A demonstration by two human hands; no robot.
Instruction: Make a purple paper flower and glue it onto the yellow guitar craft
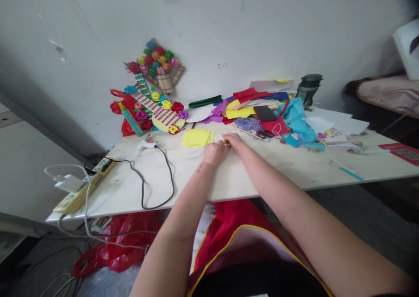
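My left hand (214, 152) and my right hand (235, 142) meet above the middle of the table, fingers closed and pressed together. Between their fingertips shows a small piece of yellow paper (224, 141); most of it is hidden by the fingers. Just left of it, a stack of yellow crepe paper (196, 137) lies flat near my left hand. Scissors (264, 133) with dark handles rest to the right of my right hand, beside a bundle of purple string (248, 124).
A glue gun (146, 144) with a black cord lies left, near a power strip (85, 188). Paper-flower crafts (162, 111) lean on the wall. Coloured sheets (244, 109), a phone (265, 113), blue crepe paper (296, 118) and a dark bottle (308, 91) occupy the back right.
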